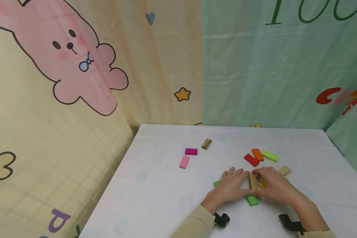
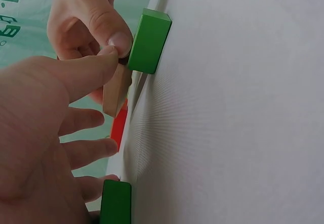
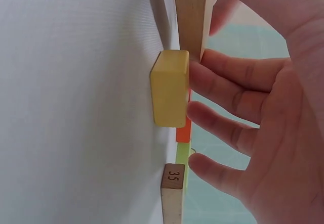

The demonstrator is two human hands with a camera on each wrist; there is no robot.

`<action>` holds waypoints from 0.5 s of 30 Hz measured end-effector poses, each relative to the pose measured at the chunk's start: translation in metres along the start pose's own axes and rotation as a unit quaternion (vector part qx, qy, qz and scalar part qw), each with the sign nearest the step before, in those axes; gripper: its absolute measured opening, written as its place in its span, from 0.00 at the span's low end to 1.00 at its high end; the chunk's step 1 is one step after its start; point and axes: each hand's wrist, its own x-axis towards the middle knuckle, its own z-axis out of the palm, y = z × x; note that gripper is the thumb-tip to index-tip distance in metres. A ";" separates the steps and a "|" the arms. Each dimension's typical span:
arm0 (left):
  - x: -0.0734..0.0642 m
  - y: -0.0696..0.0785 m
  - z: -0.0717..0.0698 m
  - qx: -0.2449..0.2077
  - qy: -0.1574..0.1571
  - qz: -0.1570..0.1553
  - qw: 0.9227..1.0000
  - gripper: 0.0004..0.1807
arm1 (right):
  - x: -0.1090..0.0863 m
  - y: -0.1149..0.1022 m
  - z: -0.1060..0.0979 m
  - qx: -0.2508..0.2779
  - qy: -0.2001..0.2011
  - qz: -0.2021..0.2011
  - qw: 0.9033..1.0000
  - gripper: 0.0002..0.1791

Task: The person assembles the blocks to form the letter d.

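A bare wooden block (image 1: 253,182) lies lengthwise between my two hands. My left hand (image 1: 230,185) holds it from the left, thumb at the near end and index finger by the far end, with the other fingers spread. From the other side my right hand (image 1: 275,185) pinches the same block between thumb and forefinger; both thumb tips meet at its near end. A green block (image 1: 252,200) lies just nearer to me. Under the right fingers sits a yellow block (image 3: 170,88). Another green block (image 2: 116,202) is beside the left fingers, mostly hidden in the head view.
Past the right hand lies a wooden block (image 1: 284,170), marked 35 on its end. Red (image 1: 251,160), orange (image 1: 257,154) and lime (image 1: 270,156) blocks group behind. Farther left are magenta (image 1: 191,151), pink (image 1: 184,162) and gold-brown (image 1: 206,144) blocks on the white table (image 1: 148,198).
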 end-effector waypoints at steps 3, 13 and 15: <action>0.001 -0.001 0.001 0.002 0.001 -0.001 1.000 0.39 | 0.002 0.003 0.002 0.005 0.001 0.001 1.000 0.47; 0.002 -0.002 0.003 0.014 0.004 -0.012 1.000 0.40 | 0.001 0.009 0.007 -0.007 -0.006 -0.009 1.000 0.43; 0.002 -0.002 0.002 0.023 0.009 -0.011 1.000 0.39 | 0.000 0.010 0.007 -0.004 -0.008 -0.009 1.000 0.42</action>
